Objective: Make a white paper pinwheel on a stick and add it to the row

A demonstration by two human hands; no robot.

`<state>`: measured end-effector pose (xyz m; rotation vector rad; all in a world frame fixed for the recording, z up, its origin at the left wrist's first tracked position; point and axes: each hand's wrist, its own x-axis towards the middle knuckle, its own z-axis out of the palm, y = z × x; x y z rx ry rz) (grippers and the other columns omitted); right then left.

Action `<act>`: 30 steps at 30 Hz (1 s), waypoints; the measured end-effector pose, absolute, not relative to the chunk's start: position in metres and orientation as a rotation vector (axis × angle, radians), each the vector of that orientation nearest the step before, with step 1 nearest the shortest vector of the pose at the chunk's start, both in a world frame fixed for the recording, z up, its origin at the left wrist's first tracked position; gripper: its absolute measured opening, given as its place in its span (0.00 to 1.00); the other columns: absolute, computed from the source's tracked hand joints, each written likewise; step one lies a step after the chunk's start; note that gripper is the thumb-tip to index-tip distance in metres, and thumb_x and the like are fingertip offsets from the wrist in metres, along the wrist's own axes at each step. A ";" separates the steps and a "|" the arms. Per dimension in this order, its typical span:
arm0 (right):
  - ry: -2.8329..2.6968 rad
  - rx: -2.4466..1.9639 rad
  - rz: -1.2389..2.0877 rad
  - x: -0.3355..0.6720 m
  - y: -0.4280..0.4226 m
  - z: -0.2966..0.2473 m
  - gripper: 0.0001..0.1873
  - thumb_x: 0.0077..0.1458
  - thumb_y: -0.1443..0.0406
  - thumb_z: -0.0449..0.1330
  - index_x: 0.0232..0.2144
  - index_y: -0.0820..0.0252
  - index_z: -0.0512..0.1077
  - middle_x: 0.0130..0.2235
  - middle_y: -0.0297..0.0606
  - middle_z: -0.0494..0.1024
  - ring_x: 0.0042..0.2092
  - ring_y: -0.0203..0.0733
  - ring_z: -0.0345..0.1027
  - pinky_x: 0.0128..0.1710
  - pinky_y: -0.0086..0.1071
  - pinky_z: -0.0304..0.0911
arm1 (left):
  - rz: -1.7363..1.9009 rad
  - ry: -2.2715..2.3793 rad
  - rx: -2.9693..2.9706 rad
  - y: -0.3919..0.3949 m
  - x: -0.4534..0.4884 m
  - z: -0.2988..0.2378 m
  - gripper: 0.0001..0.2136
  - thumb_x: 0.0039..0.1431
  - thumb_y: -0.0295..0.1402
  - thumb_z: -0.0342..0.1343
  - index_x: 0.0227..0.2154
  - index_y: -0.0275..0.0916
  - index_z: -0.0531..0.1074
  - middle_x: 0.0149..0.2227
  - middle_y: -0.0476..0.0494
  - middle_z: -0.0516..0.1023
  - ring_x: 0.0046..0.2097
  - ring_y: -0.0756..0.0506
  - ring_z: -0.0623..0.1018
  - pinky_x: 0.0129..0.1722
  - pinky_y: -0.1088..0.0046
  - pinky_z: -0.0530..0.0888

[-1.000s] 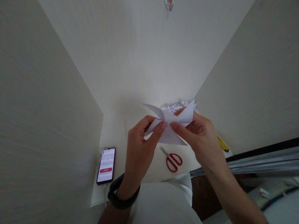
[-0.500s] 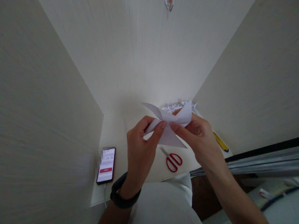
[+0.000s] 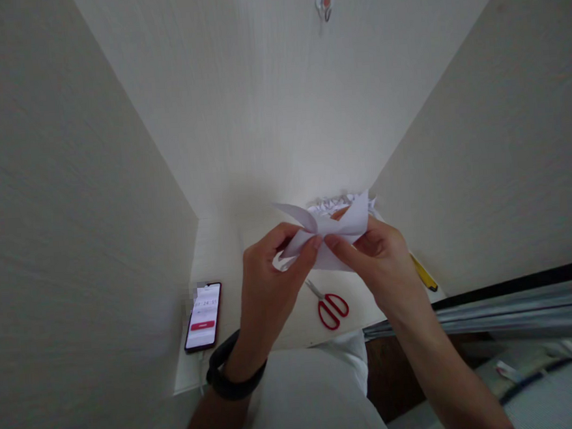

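Both hands up over the desk, pinching one folded white paper between them. Left hand grips the paper's left part, thumb tip on the near face, fingers curled behind, black wristband on that wrist. Right hand grips the right part, thumb tip almost touching the left thumb, other fingers tucked behind the sheet. Paper sits in the air above the desk, roughly centre of view, with pointed flaps sticking out to the left and up to the right, a lower flap hanging toward the near side. Red-handled scissors lie flat on the desk just below the paper, between the two wrists, blades shut and pointing far-left. Phone with lit screen lies at the left near edge of the desk, well apart from the hands. Pile of crumpled white paper scraps at the far end of the desk, partly hidden behind the held paper. Yellow tool on the right edge of the desk, mostly hidden by the right hand, cannot tell what it is. Wall hook high on the far wall
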<state>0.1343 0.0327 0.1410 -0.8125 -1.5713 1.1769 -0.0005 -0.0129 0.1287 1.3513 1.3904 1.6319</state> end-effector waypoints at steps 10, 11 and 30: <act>-1.649 -0.839 1.140 0.136 0.035 0.141 0.10 0.51 0.69 0.63 0.38 0.55 0.76 0.41 0.35 0.79 0.42 0.41 0.72 0.43 0.34 0.66 | 1.587 1.230 1.282 -0.007 -0.005 0.125 0.01 0.53 0.29 0.59 0.28 0.39 0.74 0.27 0.52 0.76 0.30 0.51 0.72 0.30 0.79 0.69; -1.661 -0.840 1.136 0.136 0.035 0.140 0.10 0.51 0.69 0.63 0.38 0.55 0.76 0.41 0.36 0.79 0.43 0.41 0.72 0.43 0.34 0.66 | 1.587 1.208 1.269 -0.006 -0.005 0.124 0.01 0.53 0.29 0.60 0.29 0.39 0.75 0.28 0.52 0.77 0.30 0.51 0.73 0.31 0.79 0.70; -1.813 -0.910 1.063 0.139 0.041 0.142 0.10 0.51 0.66 0.62 0.38 0.57 0.76 0.38 0.36 0.80 0.38 0.41 0.71 0.38 0.34 0.66 | 1.550 1.143 1.130 -0.003 -0.007 0.117 0.05 0.49 0.29 0.61 0.31 0.38 0.78 0.31 0.48 0.81 0.33 0.49 0.78 0.35 0.74 0.74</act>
